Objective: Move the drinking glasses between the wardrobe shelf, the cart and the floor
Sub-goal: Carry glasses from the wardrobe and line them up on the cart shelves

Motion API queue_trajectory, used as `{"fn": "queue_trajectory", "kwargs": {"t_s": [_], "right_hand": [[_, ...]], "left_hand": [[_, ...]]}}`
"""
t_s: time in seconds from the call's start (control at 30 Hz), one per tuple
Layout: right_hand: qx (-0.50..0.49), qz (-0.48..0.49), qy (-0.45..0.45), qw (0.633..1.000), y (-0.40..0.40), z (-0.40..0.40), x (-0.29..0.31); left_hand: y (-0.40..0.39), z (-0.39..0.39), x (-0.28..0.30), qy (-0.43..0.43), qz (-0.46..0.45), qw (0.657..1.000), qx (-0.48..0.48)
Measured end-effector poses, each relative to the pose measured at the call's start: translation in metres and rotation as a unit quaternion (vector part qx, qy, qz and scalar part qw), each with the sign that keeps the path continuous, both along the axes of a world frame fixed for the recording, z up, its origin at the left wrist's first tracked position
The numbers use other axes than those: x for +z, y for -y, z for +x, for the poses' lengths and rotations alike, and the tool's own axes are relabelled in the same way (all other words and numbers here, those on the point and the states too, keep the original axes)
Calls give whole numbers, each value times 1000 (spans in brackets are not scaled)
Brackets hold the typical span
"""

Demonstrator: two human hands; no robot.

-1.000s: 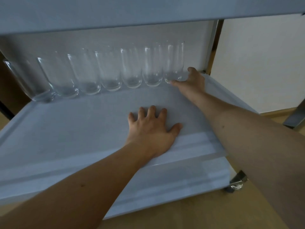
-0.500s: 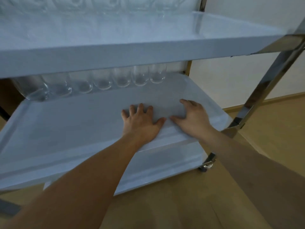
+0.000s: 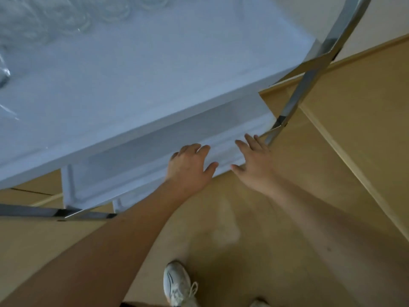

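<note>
I look down on a white cart [image 3: 155, 69] with a chrome frame. Blurred clear drinking glasses [image 3: 73, 21] stand at the back left of its top shelf. My left hand [image 3: 190, 167] lies with spread fingers on the front edge of the lower shelf [image 3: 137, 165]. Just to its right, my right hand [image 3: 254, 162] is spread flat over that shelf's front right corner. Neither hand holds anything. The glasses on the lower shelf are hidden under the top shelf.
A chrome cart leg [image 3: 318, 54] rises at the right and a chrome bar [image 3: 55, 212] runs at the lower left. Tan wooden floor [image 3: 332, 151] spreads around the cart. My white shoe [image 3: 177, 284] stands on the floor below my arms.
The view has risen from under the top shelf to above it. My right hand let go of the rightmost glass and came back beside my left hand at the shelf's front edge.
</note>
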State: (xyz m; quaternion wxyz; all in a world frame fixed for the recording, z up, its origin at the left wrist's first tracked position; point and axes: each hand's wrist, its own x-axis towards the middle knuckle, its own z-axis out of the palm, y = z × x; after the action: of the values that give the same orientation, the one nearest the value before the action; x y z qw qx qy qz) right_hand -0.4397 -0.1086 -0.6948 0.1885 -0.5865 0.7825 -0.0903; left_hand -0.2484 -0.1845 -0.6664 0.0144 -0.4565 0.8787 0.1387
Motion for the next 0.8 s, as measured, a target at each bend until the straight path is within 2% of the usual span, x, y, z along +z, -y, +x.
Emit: {"fn": "queue_trajectory", "kwargs": {"t_s": [0.2,0.37,0.57,0.67,0.8], "right_hand": [[-28,17,33,999,-45,-5,138],[-37,-38,20,998,-55,-41,305],[-77,-130,-13,988,-89,-97,512],[-93,-163,-39,981,-121,-121,585],[-128,-196,-81,969,-174,-151,647]], "left_hand": [[-33,-4,144,19,23,999,-24],[-30,-46,314,18,-57,995,-79],[-55,-125,512,-44,-159,976,-140],[-83,-157,576,-102,-171,969,-149],[-118,-199,628,-144,-171,960,-169]]}}
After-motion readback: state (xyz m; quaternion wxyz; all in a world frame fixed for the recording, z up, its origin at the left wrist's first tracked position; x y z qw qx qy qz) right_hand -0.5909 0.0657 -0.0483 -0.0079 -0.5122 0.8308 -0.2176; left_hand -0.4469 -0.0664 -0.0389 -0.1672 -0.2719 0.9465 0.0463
